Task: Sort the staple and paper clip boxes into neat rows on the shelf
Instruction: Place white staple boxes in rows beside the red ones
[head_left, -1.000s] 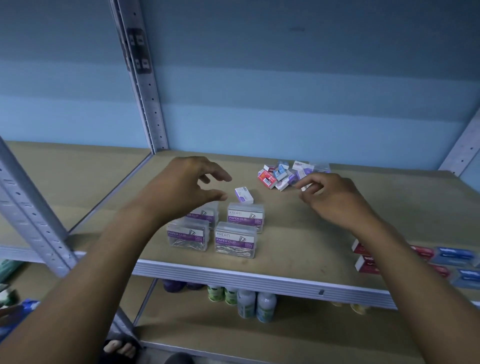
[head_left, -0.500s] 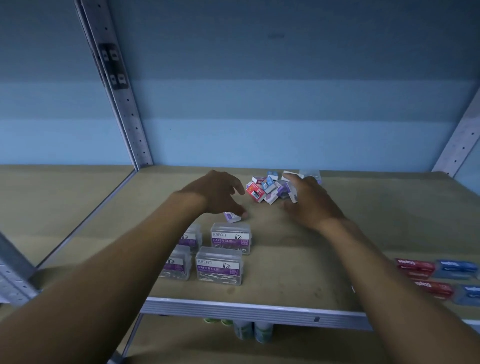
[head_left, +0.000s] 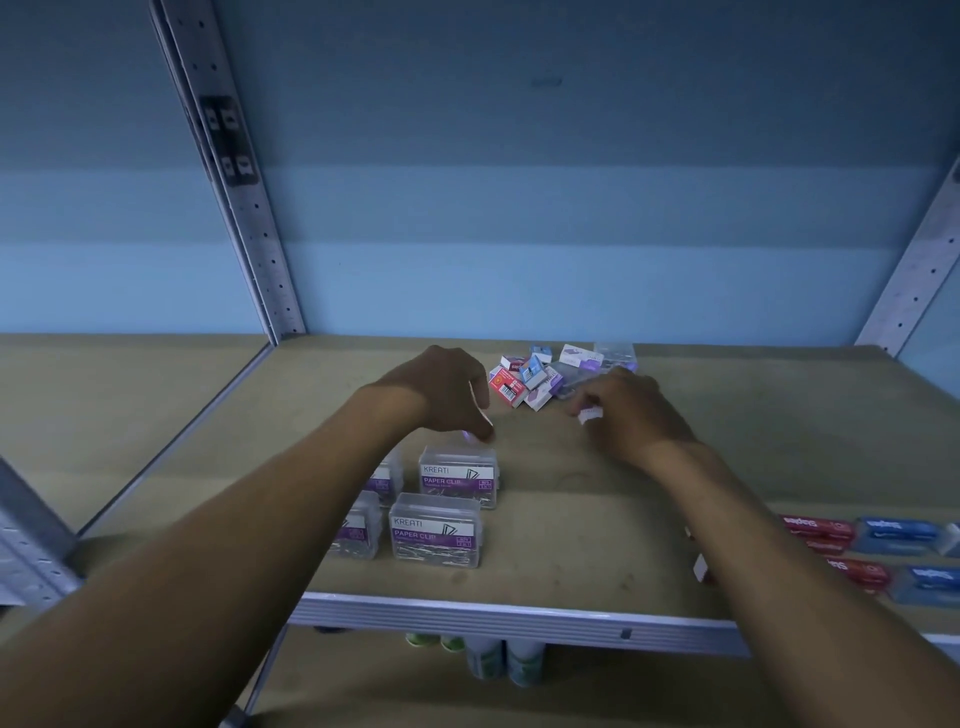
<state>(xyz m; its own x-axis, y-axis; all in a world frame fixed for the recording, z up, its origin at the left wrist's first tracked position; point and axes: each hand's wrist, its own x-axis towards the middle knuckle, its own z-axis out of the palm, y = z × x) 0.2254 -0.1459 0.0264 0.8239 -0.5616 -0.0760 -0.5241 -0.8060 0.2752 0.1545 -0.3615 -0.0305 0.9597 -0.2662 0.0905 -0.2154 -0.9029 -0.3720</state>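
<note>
Several clear paper clip boxes (head_left: 435, 530) with purple labels stand in two rows near the front of the wooden shelf (head_left: 571, 519). Just behind them my left hand (head_left: 447, 395) curls its fingers over a small purple-white staple box (head_left: 470, 435), mostly hidden under the fingertips. My right hand (head_left: 628, 415) pinches a small white staple box (head_left: 590, 414) a little above the board. A loose heap of small red, blue and purple staple boxes (head_left: 530, 379) lies at the back, between and behind both hands.
Red and blue staple boxes (head_left: 857, 540) lie in rows at the right front, partly hidden by my right forearm. Perforated metal uprights (head_left: 244, 208) rise at the back left and right. Bottles (head_left: 506, 660) stand on the lower shelf.
My right hand has drawn back from the heap toward me with a small white box pinched in it. My left hand stays on the small box behind the paper clip boxes.
</note>
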